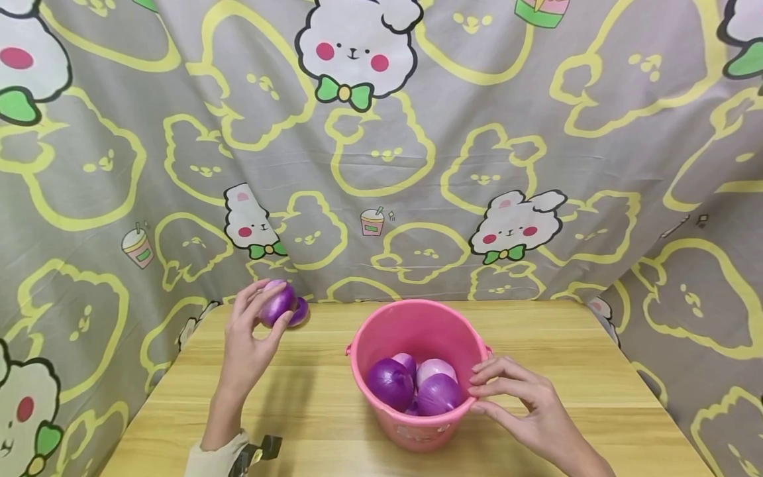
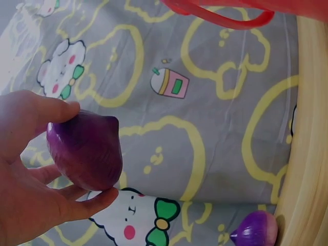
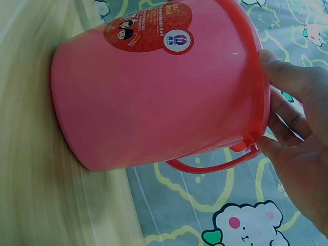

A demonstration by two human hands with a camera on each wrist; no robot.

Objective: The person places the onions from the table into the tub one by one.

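Near the back left of the table, my left hand point(image 1: 247, 341) holds a purple onion point(image 1: 277, 306) between thumb and fingers; the left wrist view shows its pointed tip. Just behind it a second purple onion point(image 1: 301, 311) rests on the tabletop, partly hidden. A pink bucket point(image 1: 417, 434) stands upright nearer the front, with several purple onions point(image 1: 390, 383) inside, some with paler skins. My right hand point(image 1: 527, 401) grips the bucket's rim on the right side with thumb and fingertips. Its handle point(image 3: 210, 168) hangs down outside the wall in the right wrist view.
The wooden table point(image 1: 322, 411) ends at the back against a grey curtain point(image 1: 381, 165) printed with yellow outlines and white cartoon animals. The curtain also runs down both sides. A red label point(image 3: 154, 25) is on the bucket's outer wall.
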